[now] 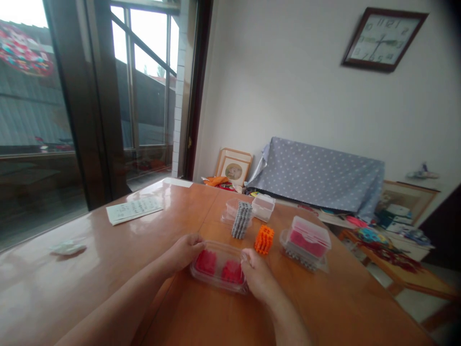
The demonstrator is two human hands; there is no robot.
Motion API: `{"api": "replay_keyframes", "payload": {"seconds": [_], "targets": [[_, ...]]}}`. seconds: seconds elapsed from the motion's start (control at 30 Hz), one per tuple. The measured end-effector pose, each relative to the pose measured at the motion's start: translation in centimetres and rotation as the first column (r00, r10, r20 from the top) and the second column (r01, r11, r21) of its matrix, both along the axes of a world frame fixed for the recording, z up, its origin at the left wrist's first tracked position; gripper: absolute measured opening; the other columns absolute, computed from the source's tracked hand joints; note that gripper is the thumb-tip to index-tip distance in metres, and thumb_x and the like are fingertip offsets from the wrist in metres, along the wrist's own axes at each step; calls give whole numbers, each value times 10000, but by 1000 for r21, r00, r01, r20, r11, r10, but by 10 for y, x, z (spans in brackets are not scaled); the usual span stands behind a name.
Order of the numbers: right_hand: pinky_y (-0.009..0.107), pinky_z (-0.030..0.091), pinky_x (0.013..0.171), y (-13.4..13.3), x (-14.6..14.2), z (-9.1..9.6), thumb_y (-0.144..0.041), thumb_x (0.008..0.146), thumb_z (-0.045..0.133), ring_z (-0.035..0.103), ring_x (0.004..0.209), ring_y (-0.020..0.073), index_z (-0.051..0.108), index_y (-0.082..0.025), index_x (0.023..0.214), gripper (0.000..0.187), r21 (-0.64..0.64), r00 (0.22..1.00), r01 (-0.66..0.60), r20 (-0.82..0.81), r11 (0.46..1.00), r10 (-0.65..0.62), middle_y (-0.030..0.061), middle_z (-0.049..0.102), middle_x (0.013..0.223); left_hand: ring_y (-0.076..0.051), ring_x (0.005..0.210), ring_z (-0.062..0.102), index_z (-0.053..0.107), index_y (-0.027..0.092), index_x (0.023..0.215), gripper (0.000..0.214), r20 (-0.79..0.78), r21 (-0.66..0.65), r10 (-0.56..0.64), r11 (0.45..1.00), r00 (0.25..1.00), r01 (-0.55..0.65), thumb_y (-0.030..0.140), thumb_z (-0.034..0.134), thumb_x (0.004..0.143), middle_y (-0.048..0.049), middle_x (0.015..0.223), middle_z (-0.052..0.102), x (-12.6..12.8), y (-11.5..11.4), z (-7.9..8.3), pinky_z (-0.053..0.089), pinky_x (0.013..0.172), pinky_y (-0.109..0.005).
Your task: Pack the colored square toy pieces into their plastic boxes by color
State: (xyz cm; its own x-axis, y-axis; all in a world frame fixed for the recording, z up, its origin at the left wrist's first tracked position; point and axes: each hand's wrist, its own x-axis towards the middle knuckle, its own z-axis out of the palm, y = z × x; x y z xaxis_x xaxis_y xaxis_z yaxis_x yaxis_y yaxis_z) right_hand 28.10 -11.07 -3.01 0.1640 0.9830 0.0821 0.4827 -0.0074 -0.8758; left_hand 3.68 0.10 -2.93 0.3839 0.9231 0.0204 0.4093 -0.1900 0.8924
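Clear box (220,267) of red pieces, contents blurred, sat on table (108,269) near its front edge, gripped at either end by left hand (185,251) and right hand (256,275), fingertips partly hidden behind its rim.

Wooden desk (151,269) was glossy. Printed sheet (134,209) lay near the far left edge, crumpled white tissue (67,248) well apart at left. Grey block stack (241,220) stood upright, orange block (264,239) just beside it on the right. Lidded box of pink pieces (309,239) sat further right, two small clear boxes (262,206) behind. Wall clock (383,38) hung tilted. Dotted cloth (317,173) covered furniture. Framed picture (233,167) leaned against the wall.
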Motion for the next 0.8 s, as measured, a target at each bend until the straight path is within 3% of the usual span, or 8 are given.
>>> {"api": "replay_keyframes", "payload": {"seconds": [0.37,0.67,0.8], "targets": [[261,452,690,3,0,0,-280,891,462,658,789,182,633,-197,1037,240,-12,1000,10,-11,1000,-10,16,717,867,-104,531,452,594,160,793,293,70,-63,-19,998,997,24,452,597,813,45,618,532,0,6,-8,283,499,-223],[274,483,719,3,-2,-1,-381,899,489,679,829,202,652,-188,1081,311,-27,997,25,-74,999,-27,35,732,884,-88,416,383,536,196,750,343,84,-222,-105,967,991,122,525,622,791,72,510,477,-11,-4,9,227,414,-215],[296,503,803,7,0,-7,-366,915,475,696,896,209,635,-172,1155,349,1,996,9,-92,1000,-9,62,741,988,-91,395,397,533,190,661,401,73,-251,-128,958,989,143,561,622,782,49,474,493,-15,-3,11,219,406,-222]]}}
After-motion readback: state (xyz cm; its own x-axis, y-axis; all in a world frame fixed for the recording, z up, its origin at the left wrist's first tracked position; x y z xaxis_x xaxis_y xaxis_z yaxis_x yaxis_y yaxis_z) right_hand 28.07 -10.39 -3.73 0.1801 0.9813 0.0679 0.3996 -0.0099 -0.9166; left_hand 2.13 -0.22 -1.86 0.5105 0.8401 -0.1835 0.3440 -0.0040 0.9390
